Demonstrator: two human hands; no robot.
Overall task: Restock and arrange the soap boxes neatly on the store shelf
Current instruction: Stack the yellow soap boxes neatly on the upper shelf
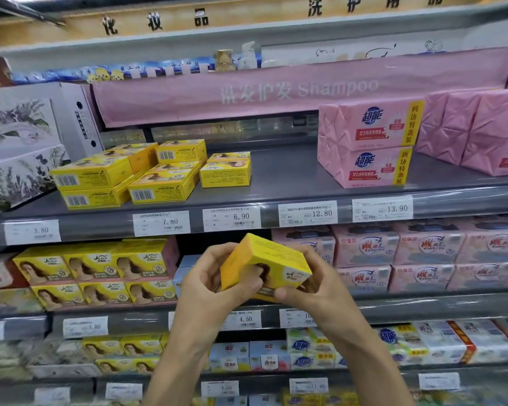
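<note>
Both hands hold one yellow soap box, tilted in mid-air in front of the shelves. The left hand curls its fingers round the box's left end, and the right hand wraps the right end, thumb under the lower edge. Above the fingers, past a row of price tags, the grey shelf carries uneven stacks of yellow boxes up to the left and pink soap packs up to the right. Level with the fingers, to their left, shelved yellow boxes face outward in rows.
</note>
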